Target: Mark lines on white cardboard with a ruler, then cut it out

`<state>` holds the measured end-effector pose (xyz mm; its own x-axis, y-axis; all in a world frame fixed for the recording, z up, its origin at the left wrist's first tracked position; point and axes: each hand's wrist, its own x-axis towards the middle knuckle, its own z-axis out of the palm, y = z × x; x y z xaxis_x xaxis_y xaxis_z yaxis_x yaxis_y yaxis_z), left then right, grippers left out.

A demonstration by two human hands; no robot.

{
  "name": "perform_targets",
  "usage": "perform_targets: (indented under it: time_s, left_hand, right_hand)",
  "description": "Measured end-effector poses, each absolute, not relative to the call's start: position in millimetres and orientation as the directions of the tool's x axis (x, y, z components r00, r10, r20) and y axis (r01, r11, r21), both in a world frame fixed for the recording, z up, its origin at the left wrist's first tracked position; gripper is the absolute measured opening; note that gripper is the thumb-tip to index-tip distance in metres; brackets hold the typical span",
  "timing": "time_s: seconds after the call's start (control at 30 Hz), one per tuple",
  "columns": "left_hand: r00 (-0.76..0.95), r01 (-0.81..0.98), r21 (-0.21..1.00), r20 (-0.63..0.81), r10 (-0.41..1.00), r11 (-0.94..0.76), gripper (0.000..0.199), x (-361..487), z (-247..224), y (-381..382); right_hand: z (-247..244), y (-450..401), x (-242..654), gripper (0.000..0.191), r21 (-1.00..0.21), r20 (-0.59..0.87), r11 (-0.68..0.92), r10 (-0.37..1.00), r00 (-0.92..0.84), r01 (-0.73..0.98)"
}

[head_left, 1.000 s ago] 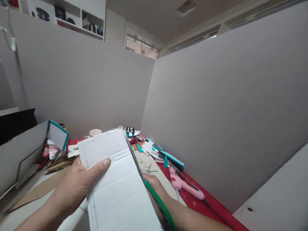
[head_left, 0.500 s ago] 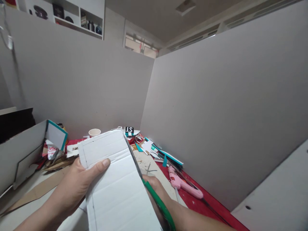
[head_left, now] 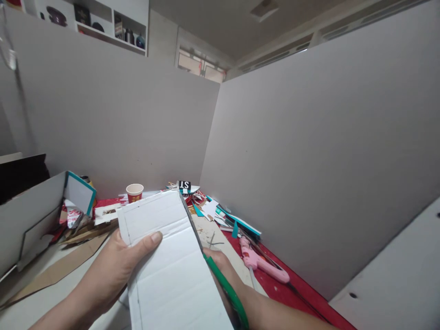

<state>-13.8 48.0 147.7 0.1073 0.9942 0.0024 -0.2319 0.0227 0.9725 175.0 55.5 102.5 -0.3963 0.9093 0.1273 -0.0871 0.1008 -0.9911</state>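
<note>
Two marked lines (head_left: 138, 301), top and left, look uncut on white cardboard (head_left: 178, 275); left hand (head_left: 122, 261) pinches it, right hand (head_left: 226, 266) grips green scissors (head_left: 231, 292) along right edge.

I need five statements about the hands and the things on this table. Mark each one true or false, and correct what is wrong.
1. The left hand holds the white cardboard, its thumb on the upper face. True.
2. The right hand is at the handle of the green-handled scissors. True.
3. The pink glue gun is in the left hand. False: it lies beyond the right forearm, apart from both hands.
4. The cardboard has no drawn marks. False: dark lines run near its edges.
5. The paper cup lies on its side. False: it stands upright, partly hidden behind the cardboard.
</note>
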Motion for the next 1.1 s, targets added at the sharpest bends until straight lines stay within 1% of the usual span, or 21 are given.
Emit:
perform_targets:
  time_s: [0.1,0.17,0.27,0.37,0.47,0.57,0.67,0.83,0.9,1.0,1.07,1.1]
  left_hand:
    - [0.120,-0.218,0.976,0.003,0.993,0.023,0.053,-13.9,148.8,47.2]
    - [0.118,-0.222,0.975,0.004,0.993,0.023,0.054,-13.9,149.2,47.0]
    - [0.096,-0.235,0.972,0.007,0.995,0.016,0.058,-13.5,148.3,46.9]
    - [0.128,-0.251,0.967,-0.010,0.992,0.042,0.057,-12.1,145.8,46.7]
    - [0.162,-0.279,0.958,-0.023,0.986,0.069,0.054,-10.3,143.7,46.2]
    - [0.150,-0.284,0.955,-0.037,0.988,0.079,0.057,-9.7,144.2,45.7]
    - [0.156,-0.276,0.957,-0.049,0.987,0.091,0.059,-10.6,145.9,45.3]
    - [0.231,-0.259,0.960,-0.044,0.972,0.105,0.060,-12.4,143.8,45.7]
    - [0.279,-0.253,0.960,-0.043,0.959,0.117,0.065,-14.1,141.6,47.6]
    - [0.353,-0.228,0.960,-0.071,0.933,0.159,0.067,-20.4,140.3,53.6]
    - [0.378,-0.211,0.961,-0.090,0.922,0.181,0.065,-26.3,141.3,58.4]
    - [0.381,-0.199,0.962,-0.099,0.919,0.186,0.065,-29.1,142.0,60.7]
  right_hand:
    - [102.0,54.1,174.8,0.053,-0.991,0.098,0.047,0.899,-0.426,-0.128]
    - [103.0,54.2,176.6,0.049,-0.992,0.100,0.055,0.899,-0.427,-0.116]
    - [104.1,56.4,181.6,0.039,-0.984,0.172,0.173,0.895,-0.411,-0.035]
    - [104.4,59.6,186.0,0.034,-0.957,0.246,0.287,0.886,-0.394,0.047]
    - [102.5,61.7,186.3,0.037,-0.966,0.219,0.254,0.898,-0.381,0.044]
    - [97.7,62.8,182.8,0.044,-0.985,0.166,0.171,0.918,-0.360,-0.018]
    - [95.3,62.7,178.8,0.049,-0.990,0.143,0.134,0.924,-0.356,-0.051]
    - [103.5,60.7,180.7,0.048,-0.982,0.176,0.187,0.921,-0.348,-0.002]
    - [105.2,63.0,186.4,0.047,-0.967,0.222,0.250,0.914,-0.339,0.040]
    - [98.7,74.3,197.7,0.051,-0.941,0.296,0.328,0.918,-0.265,0.084]
    - [91.4,85.9,204.5,0.053,-0.962,0.263,0.274,0.940,-0.218,0.022]
    - [88.7,91.9,207.2,0.052,-0.974,0.225,0.218,0.954,-0.198,-0.057]
